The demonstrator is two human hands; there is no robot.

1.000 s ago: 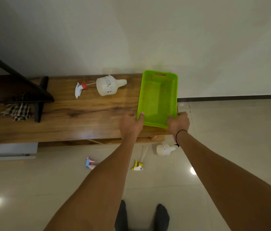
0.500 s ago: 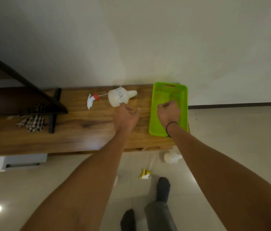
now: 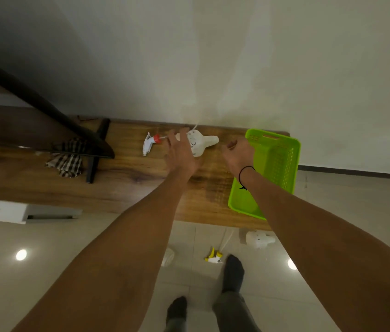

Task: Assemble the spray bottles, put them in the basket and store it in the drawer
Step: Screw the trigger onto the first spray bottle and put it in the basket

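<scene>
A white bottle (image 3: 202,143) lies on its side at the back of the wooden cabinet top (image 3: 129,183), neck pointing right. Left of it lies a white spray head with a red collar (image 3: 149,143). My left hand (image 3: 181,153) hovers over the bottle's left part, fingers spread, holding nothing. My right hand (image 3: 238,154) is open just right of the bottle, beside the empty green basket (image 3: 282,164) at the top's right end. On the floor lie a second white bottle (image 3: 258,238), a yellow spray head (image 3: 213,256) and another white bottle (image 3: 168,256), mostly hidden by my left arm.
A checked cloth (image 3: 67,160) lies under a dark stand (image 3: 93,154) on the left of the cabinet top. A white unit (image 3: 2,209) sits below at left. My socked feet (image 3: 231,274) stand on glossy floor tiles by the floor parts.
Both hands let go of the basket, which now rests on the cabinet top, and moved left and back toward the white bottle. I stepped closer to the cabinet.
</scene>
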